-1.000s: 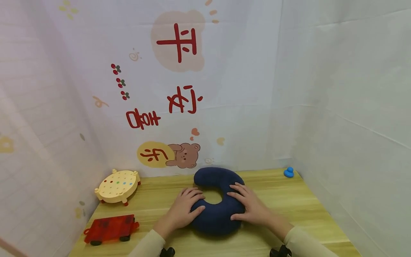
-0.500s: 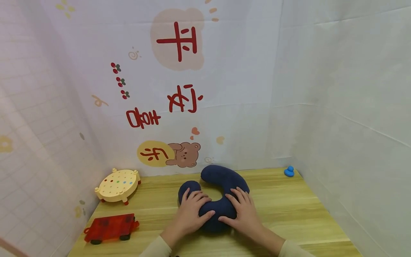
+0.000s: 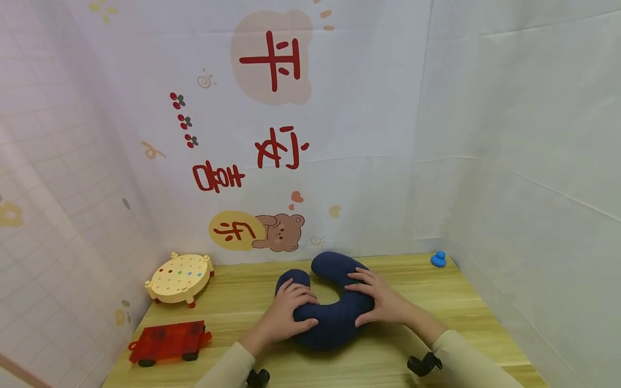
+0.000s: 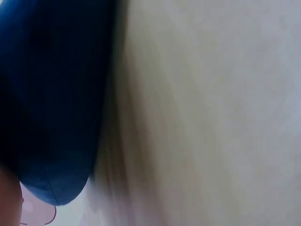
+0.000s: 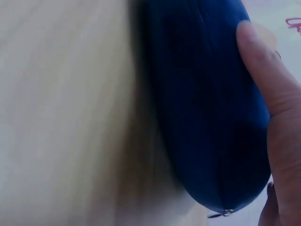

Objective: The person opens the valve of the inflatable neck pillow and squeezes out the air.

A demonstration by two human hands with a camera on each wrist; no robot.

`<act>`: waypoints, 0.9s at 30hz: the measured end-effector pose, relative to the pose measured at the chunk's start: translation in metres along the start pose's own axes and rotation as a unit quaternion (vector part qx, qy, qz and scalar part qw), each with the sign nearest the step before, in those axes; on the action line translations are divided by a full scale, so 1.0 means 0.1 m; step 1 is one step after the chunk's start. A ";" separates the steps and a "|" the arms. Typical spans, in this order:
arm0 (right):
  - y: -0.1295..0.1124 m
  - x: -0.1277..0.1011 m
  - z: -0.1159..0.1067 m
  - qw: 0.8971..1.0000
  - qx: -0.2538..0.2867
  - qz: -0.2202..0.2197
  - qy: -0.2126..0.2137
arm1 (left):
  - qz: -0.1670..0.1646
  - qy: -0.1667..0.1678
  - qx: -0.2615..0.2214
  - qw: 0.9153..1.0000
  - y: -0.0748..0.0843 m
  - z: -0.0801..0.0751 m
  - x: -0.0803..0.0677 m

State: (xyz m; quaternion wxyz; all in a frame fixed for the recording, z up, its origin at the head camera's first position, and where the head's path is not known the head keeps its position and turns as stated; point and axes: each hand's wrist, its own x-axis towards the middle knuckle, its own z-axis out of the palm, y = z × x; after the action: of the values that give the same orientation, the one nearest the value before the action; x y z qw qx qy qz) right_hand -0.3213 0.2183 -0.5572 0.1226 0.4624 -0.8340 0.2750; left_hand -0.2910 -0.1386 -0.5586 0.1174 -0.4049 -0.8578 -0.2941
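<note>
A dark blue U-shaped neck pillow (image 3: 335, 323) lies on the wooden table, its gap facing the back and slightly left. My left hand (image 3: 286, 312) grips its left arm, fingertips over the inner edge and thumb on the front curve. On the right side, my right hand (image 3: 383, 302) holds the pillow with fingers spread across the top. The left wrist view shows the pillow's side (image 4: 51, 94) close up. In the right wrist view, the right thumb (image 5: 258, 56) presses the pillow's upper edge, and a small zipper pull (image 5: 228, 213) shows at one end.
A round cream pegged toy (image 3: 179, 277) with short legs stands at the back left. In front of it sits a red toy cart (image 3: 170, 342) with black wheels. A small blue knob-shaped piece (image 3: 439, 259) lies at the back right corner. White printed curtains (image 3: 368, 134) enclose the table.
The neck pillow has turned clockwise, its gap swinging from the left toward the back. My right hand shifted inward and then back out to the right; the left hand moved with the pillow.
</note>
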 end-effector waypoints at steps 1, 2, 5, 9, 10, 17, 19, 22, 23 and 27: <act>0.02 0.01 -0.01 1.000 0.000 -0.003 -0.005 | 0.005 -0.003 -0.002 1.000 -0.02 -0.01 0.00; 0.03 0.03 0.00 1.000 0.001 -0.006 -0.010 | 0.009 -0.005 -0.003 1.000 -0.04 -0.03 0.01; 0.00 0.02 0.07 1.000 -0.010 -0.003 -0.006 | 0.018 -0.011 0.001 1.000 -0.09 -0.06 0.01; -0.13 -0.04 0.21 0.998 -0.034 0.038 0.031 | 0.017 -0.016 0.008 1.000 -0.10 -0.10 0.03; -0.17 -0.05 0.24 0.997 -0.041 0.052 0.040 | 0.013 -0.019 0.011 1.000 -0.10 -0.10 0.04; -0.57 -0.07 0.45 0.980 -0.090 0.156 0.081 | 0.008 -0.037 0.060 0.997 0.00 -0.08 0.02; -0.67 -0.06 0.51 0.972 -0.104 0.189 0.096 | 0.009 -0.042 0.076 0.996 0.04 -0.08 0.02; -0.77 -0.02 0.58 0.961 -0.117 0.223 0.115 | 0.007 -0.045 0.090 0.995 0.08 -0.06 0.03; -0.80 -0.01 0.60 0.959 -0.118 0.228 0.120 | 0.006 -0.044 0.092 0.995 0.09 -0.06 0.04; -0.82 0.01 0.61 0.960 -0.109 0.217 0.139 | -0.001 -0.036 0.092 0.995 0.07 -0.04 0.07</act>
State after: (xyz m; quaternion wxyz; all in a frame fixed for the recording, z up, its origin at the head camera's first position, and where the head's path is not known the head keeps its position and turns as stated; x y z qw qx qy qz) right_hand -0.2506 0.1478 -0.5787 0.2244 0.2111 -0.9140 0.2640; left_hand -0.2897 -0.1332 -0.5496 0.1226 -0.4017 -0.8855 -0.1989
